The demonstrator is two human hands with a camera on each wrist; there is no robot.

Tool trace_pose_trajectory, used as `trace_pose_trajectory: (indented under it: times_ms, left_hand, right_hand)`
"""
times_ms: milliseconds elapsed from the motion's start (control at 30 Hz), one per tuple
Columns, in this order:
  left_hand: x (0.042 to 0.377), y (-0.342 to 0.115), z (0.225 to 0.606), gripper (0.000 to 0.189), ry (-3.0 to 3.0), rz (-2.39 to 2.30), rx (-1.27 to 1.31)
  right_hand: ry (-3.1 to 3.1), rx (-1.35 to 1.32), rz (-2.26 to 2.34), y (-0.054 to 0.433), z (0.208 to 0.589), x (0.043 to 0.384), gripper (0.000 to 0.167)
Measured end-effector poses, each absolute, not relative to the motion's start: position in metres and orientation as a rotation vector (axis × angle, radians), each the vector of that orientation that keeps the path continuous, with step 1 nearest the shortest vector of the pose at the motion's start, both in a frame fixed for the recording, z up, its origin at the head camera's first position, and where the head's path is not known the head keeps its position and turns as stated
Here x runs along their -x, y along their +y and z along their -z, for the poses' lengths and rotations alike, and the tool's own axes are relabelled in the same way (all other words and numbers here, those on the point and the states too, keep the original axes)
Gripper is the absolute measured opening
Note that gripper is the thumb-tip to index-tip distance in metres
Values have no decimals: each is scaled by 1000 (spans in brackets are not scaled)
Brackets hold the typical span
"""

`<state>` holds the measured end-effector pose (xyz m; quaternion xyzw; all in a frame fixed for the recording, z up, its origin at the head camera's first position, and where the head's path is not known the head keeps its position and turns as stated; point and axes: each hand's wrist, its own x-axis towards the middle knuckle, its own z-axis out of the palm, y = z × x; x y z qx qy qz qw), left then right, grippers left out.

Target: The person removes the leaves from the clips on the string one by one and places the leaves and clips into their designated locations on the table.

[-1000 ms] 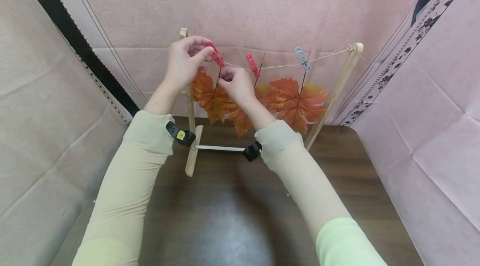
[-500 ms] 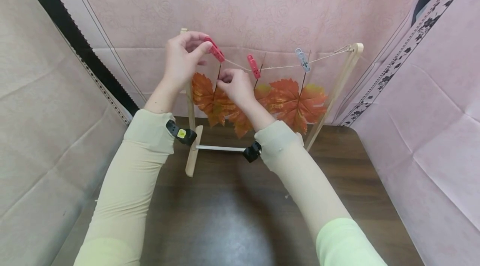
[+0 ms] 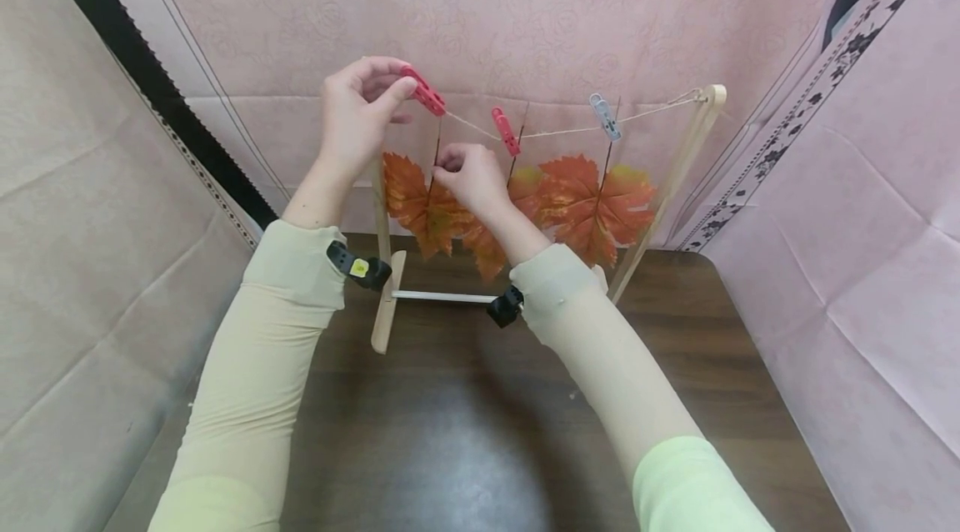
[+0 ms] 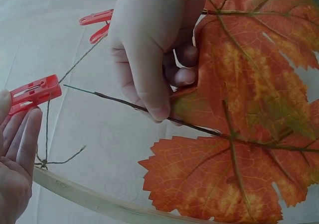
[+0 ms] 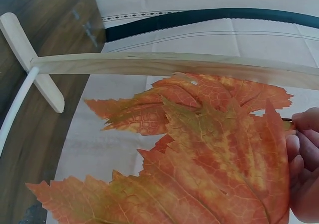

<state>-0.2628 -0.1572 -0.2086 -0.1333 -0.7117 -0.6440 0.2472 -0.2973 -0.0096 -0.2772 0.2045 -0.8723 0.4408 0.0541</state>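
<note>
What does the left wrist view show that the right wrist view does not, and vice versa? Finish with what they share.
Only the left wrist view shows the left hand, the red clothespin it holds, a second clothespin and the string. Only the right wrist view shows a wooden foot, the white rod and the brown tabletop. Both show the right hand, orange leaves and a wooden post.

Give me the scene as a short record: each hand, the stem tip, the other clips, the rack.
left hand: grips red clip at the string
right hand: pinches stem of left leaf
stem tip: right by red clip's end; contact unclear
middle clip: red, on string
right clip: gray-blue, on string, right leaf below
rack: wooden posts, white bar low down
</note>
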Motion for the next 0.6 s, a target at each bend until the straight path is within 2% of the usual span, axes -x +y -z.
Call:
trace_pose_trajectory:
  times_ms: [600]
  left_hand:
    - [260, -175, 215, 19, -1859, 1846, 277]
  right_hand:
    - [-2663, -679, -1252, -10, 287, 295, 12]
